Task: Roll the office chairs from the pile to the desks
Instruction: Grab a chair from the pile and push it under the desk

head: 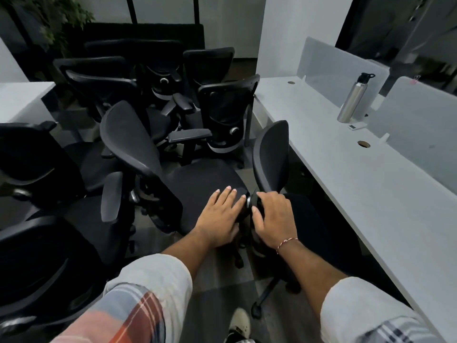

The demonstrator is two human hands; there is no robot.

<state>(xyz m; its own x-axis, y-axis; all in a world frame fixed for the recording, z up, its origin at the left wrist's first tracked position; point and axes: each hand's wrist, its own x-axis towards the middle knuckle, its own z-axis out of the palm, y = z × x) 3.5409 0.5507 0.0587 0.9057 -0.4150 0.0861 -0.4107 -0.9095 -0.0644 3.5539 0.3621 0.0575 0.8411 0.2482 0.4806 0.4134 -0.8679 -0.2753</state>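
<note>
A: Big stuff first?

B: The counter (346, 184), long & white, runs down your rt side w/ frosted dividers (338, 68) along its far edge. A second counter (22, 100) sits far left. Btwn them is the pile of chairs (153, 90): black mesh backs jammed together, armrests overlapping, facing diff ways.

A: Which ones are you seeing me on?

B: Two. The center chair (202, 179) is at the pile's near edge, straight ahead of you, seat bare. The rt chair (270, 154) stands just beside the counter, its seat partly under the counter's edge, its back edge-on to you.

A: Hands?

B: Your left hand (220, 214) lies palm down on the center chair's seat, fingers straight & a bit spread. Your right hand (274, 219) has fingers curled round the black knob (251, 203) at the base of the rt chair's back.

A: Small stuff?

B: Steel bottle (353, 97) w/ black cap, upright on the counter by a divider. Your shoe (238, 320) is on the floor near a chair leg. Red-white thread (286, 242) on your rt wrist.
</note>
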